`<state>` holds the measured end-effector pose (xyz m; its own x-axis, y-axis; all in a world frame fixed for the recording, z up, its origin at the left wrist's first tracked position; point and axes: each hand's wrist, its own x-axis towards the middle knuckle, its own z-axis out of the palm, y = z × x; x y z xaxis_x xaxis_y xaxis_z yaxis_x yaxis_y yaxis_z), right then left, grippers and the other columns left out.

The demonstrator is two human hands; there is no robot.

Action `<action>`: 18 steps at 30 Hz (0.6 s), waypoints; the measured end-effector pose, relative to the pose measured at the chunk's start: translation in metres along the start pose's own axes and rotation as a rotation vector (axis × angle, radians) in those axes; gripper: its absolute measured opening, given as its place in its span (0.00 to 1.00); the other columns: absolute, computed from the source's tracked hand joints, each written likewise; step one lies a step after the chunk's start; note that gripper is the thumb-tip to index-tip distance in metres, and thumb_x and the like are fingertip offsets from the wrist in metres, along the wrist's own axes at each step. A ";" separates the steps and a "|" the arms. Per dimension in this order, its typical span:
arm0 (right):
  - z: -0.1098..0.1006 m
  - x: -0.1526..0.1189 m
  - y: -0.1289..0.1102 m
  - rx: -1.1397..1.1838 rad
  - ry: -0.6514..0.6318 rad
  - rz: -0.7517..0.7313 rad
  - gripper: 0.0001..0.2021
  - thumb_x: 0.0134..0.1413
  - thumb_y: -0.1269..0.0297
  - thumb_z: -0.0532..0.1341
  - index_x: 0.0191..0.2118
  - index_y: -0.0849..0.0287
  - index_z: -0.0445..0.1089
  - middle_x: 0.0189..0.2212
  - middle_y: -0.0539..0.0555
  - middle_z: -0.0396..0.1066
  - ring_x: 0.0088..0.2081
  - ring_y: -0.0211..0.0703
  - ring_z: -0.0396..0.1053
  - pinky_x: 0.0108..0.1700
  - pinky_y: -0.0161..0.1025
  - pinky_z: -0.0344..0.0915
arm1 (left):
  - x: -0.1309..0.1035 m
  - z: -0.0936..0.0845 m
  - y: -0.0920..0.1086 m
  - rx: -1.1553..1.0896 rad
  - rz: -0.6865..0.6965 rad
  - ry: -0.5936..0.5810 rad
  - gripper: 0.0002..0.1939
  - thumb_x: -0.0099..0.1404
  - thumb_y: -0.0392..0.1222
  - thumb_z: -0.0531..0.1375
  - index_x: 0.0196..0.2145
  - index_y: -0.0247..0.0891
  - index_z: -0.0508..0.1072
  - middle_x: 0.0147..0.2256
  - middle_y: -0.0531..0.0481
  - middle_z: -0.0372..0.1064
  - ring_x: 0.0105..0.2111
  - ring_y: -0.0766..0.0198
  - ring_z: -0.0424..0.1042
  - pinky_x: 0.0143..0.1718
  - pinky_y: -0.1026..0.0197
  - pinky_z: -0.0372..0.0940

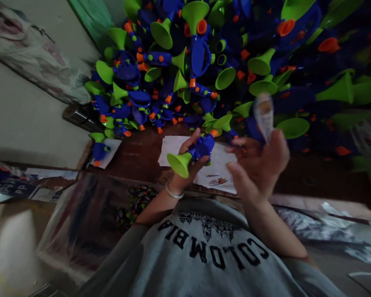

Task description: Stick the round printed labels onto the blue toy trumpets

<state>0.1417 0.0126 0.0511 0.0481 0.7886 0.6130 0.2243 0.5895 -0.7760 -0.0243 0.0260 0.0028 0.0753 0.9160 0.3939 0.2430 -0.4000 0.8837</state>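
Observation:
My left hand [190, 161] is closed around a toy trumpet [203, 146] with a blue body, a lime-green bell and an orange mouthpiece. The bell points left toward the wrist, which wears a pale bangle. To its right, my right hand [259, 169] is raised and blurred, apart from the trumpet. A small whitish printed sticker [264, 117] stands up at its fingers; blur hides exactly how it is gripped. Beneath both hands lie white sheets [224, 171], one with small coloured pictures printed on it.
A large heap of similar toy trumpets [198, 53] covers the back of the dark brown table [136, 154]. One trumpet [99, 150] rests on paper at the left, near a dark cylinder [82, 117]. Below left, a plastic-lined box [86, 222] holds small colourful pieces [140, 202].

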 end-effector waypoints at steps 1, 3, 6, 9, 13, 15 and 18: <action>-0.005 0.003 0.002 0.032 0.080 0.027 0.33 0.67 0.52 0.60 0.73 0.30 0.52 0.75 0.56 0.53 0.56 0.55 0.76 0.49 0.56 0.81 | 0.000 -0.001 0.003 -0.091 -0.038 0.037 0.34 0.76 0.63 0.58 0.73 0.54 0.55 0.76 0.42 0.56 0.72 0.48 0.65 0.67 0.43 0.73; -0.013 0.008 0.007 0.020 0.157 0.110 0.23 0.67 0.51 0.61 0.65 0.37 0.66 0.66 0.57 0.66 0.54 0.55 0.76 0.48 0.55 0.80 | -0.001 -0.002 0.009 -0.267 -0.107 0.058 0.37 0.72 0.68 0.59 0.71 0.56 0.55 0.76 0.43 0.57 0.70 0.48 0.68 0.61 0.47 0.78; -0.013 0.005 0.013 0.130 0.193 0.205 0.09 0.64 0.53 0.67 0.48 0.45 0.77 0.43 0.52 0.76 0.43 0.47 0.77 0.45 0.49 0.77 | -0.003 -0.001 0.016 -0.395 -0.142 -0.004 0.41 0.68 0.72 0.60 0.70 0.54 0.54 0.75 0.41 0.58 0.70 0.45 0.70 0.59 0.46 0.79; -0.006 -0.001 0.015 0.242 0.125 0.249 0.05 0.61 0.56 0.72 0.40 0.47 0.80 0.36 0.48 0.77 0.39 0.42 0.76 0.42 0.41 0.73 | -0.006 -0.001 0.020 -0.421 -0.114 -0.059 0.41 0.68 0.73 0.59 0.70 0.54 0.53 0.76 0.42 0.56 0.72 0.45 0.66 0.65 0.42 0.75; -0.001 -0.003 0.012 0.209 0.037 0.257 0.06 0.61 0.56 0.73 0.39 0.49 0.81 0.34 0.48 0.78 0.36 0.40 0.74 0.39 0.40 0.70 | -0.010 -0.004 0.025 -0.356 -0.111 -0.163 0.41 0.70 0.73 0.56 0.71 0.56 0.49 0.78 0.44 0.51 0.73 0.47 0.64 0.69 0.43 0.71; -0.002 -0.003 0.010 0.188 0.018 0.265 0.06 0.61 0.55 0.73 0.39 0.50 0.81 0.33 0.48 0.78 0.36 0.40 0.73 0.40 0.41 0.69 | -0.011 -0.005 0.028 -0.386 -0.103 -0.164 0.39 0.71 0.72 0.57 0.70 0.55 0.51 0.77 0.44 0.52 0.74 0.47 0.64 0.71 0.42 0.69; -0.004 -0.002 0.008 0.178 -0.002 0.269 0.06 0.61 0.56 0.73 0.39 0.50 0.82 0.34 0.48 0.79 0.36 0.40 0.74 0.41 0.41 0.69 | -0.010 -0.006 0.030 -0.460 -0.084 -0.144 0.35 0.71 0.67 0.61 0.68 0.54 0.55 0.76 0.44 0.56 0.74 0.46 0.64 0.72 0.41 0.67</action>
<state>0.1471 0.0151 0.0449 0.0807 0.9204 0.3825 0.0301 0.3813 -0.9239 -0.0238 0.0051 0.0271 0.2149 0.9274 0.3062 -0.1965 -0.2661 0.9437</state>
